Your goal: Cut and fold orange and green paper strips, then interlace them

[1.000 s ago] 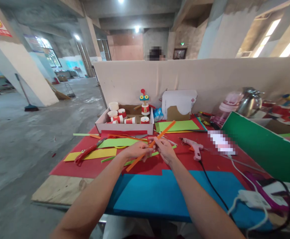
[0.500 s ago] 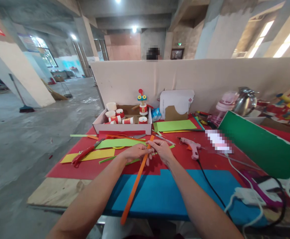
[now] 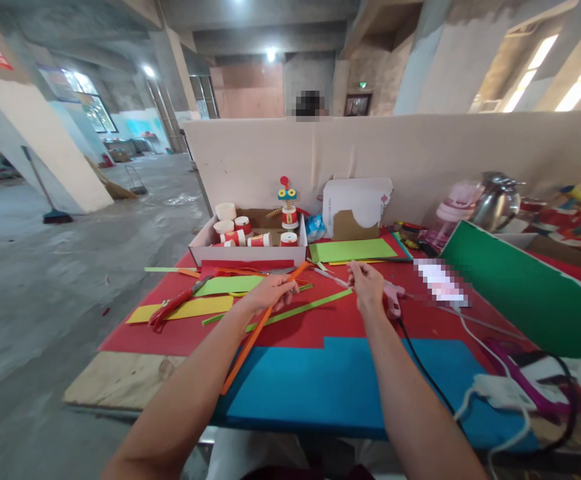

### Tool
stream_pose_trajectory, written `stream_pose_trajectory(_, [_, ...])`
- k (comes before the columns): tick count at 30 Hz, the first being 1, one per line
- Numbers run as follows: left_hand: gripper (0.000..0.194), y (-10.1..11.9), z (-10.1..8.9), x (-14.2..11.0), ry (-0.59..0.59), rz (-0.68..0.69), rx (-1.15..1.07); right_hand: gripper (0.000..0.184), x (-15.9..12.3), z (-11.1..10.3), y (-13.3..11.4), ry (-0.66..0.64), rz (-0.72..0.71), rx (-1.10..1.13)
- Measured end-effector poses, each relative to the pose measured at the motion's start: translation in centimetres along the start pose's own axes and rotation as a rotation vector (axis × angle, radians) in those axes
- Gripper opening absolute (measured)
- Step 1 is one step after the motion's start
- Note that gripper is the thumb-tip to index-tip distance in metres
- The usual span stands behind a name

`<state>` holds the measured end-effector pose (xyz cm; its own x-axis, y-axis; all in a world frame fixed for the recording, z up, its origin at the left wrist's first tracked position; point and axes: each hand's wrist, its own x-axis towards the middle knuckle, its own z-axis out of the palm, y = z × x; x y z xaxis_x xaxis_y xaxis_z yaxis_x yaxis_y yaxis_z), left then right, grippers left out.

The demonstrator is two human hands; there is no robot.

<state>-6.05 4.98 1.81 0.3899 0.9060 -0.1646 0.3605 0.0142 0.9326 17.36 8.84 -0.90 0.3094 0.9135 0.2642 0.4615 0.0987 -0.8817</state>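
With narrow green paper strips (image 3: pixel 303 309) already lying cut, our curled left hand (image 3: pixel 275 292) is holding a long, thin orange paper strip (image 3: pixel 257 334), seemingly not yet joined to anything, slantwise over the wooden counter (image 3: pixel 120 379), while our right hand (image 3: pixel 367 285) is hovering apart, fingertips drawn together (on nothing we can make out).

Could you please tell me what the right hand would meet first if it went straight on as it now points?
Probably the light green paper just beyond the right hand, though the hand's height is unclear.

Craft workshop: concrete floor (image 3: pixel 45 287), glue gun (image 3: pixel 394 303), scissors (image 3: pixel 176 305), paper strips (image 3: pixel 244 355)
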Motion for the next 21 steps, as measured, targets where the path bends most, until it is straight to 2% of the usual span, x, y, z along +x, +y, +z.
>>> stream_pose_trajectory(2, [0.026, -0.2, 0.2, 0.3, 0.073, 0.076, 0.315, 0.026, 0.1, -0.3, 0.2, -0.044, -0.022, -0.166])
stream_pose_trajectory(4, [0.018, -0.4, 0.6, 0.6, 0.066, 0.114, 0.594, 0.012, -0.3, -0.2, 0.1, -0.113, -0.048, -0.35])
stream_pose_trajectory(5, [0.014, -0.4, 0.8, 0.6, 0.056, 0.108, 0.699, 0.008, -0.6, -0.1, 0.1, -0.15, -0.053, -0.44])
stream_pose_trajectory(7, [0.008, -0.4, 1.4, 0.6, 0.028, 0.079, 0.841, 0.013, -1.2, 0.1, -0.1, -0.211, -0.046, -0.611])
stream_pose_trajectory(11, [0.009, -0.2, 2.3, 0.4, -0.043, 0.069, 0.96, 0.02, -1.5, 0.1, -0.3, -0.27, -0.003, -0.793])
stream_pose_trajectory(14, [0.014, 0.1, 2.6, 0.1, -0.047, 0.079, 1.039, 0.019, -1.2, -0.3, -0.4, -0.302, -0.002, -0.844])
stream_pose_trajectory(18, [0.025, 0.5, 2.7, -0.6, -0.051, 0.053, 1.116, 0.016, -0.9, -1.0, -0.2, -0.313, -0.046, -0.819])
stream_pose_trajectory(21, [0.026, 0.8, 2.6, -1.1, -0.086, 0.008, 1.098, 0.014, -0.8, -0.8, 0.2, -0.295, -0.105, -0.738])
